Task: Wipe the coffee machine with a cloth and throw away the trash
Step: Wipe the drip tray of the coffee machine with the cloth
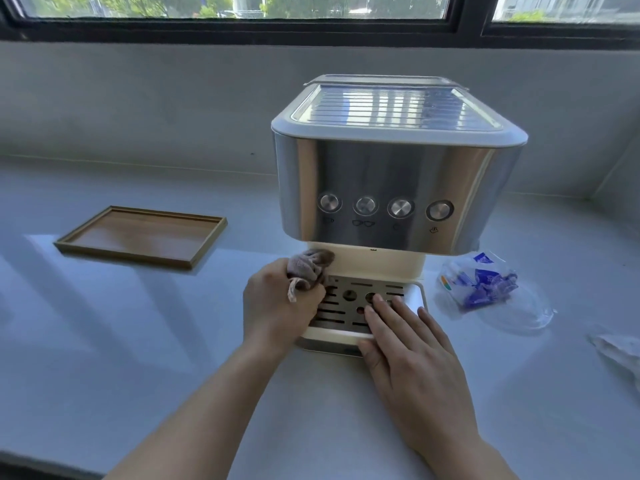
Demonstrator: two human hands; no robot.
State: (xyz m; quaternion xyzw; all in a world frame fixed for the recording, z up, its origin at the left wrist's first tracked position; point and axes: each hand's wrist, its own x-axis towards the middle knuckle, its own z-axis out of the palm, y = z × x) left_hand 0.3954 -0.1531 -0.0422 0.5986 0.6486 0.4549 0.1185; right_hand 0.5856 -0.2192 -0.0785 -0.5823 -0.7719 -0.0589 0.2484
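A steel and cream coffee machine stands on the white counter with its slotted drip tray at the front. My left hand grips a bunched brownish cloth at the tray's back left corner, against the machine's cream column. My right hand lies flat with straight fingers on the right part of the drip tray. Trash lies to the right of the machine: a crumpled clear plastic bag with blue print.
A shallow wooden tray sits on the white counter to the left. A crumpled white wrapper or tissue lies at the far right edge. A grey wall and a window run behind the machine.
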